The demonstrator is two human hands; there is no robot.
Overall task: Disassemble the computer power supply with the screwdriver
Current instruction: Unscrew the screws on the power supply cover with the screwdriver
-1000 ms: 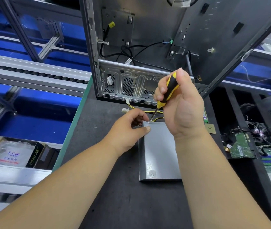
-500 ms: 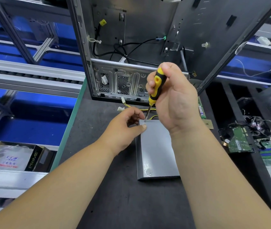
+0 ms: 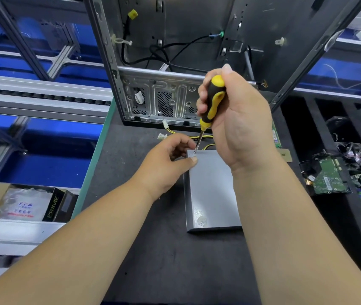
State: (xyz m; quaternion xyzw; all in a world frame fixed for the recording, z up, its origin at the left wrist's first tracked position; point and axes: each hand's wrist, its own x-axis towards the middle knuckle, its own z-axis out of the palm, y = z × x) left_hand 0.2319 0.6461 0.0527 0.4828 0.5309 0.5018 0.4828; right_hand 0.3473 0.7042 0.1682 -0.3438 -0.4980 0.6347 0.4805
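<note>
Dark mat [image 3: 153, 271]: right hand [image 3: 239, 119] is gripping screwdriver [image 3: 211, 102] at power supply [image 3: 212, 190]'s far-left corner; left hand [image 3: 166, 164], fingers curled, is steadying it.

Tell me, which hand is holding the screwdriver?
The right hand grips the yellow-and-black screwdriver, tip down on the far-left corner of the grey power supply. The left hand only steadies that corner.

You're at an electronics teardown bench: gutted PC case [image 3: 175, 51] beyond your fingers, loose circuit boards [image 3: 327, 177] to their right, aluminium conveyor rails [image 3: 43, 93] to their left.
</note>
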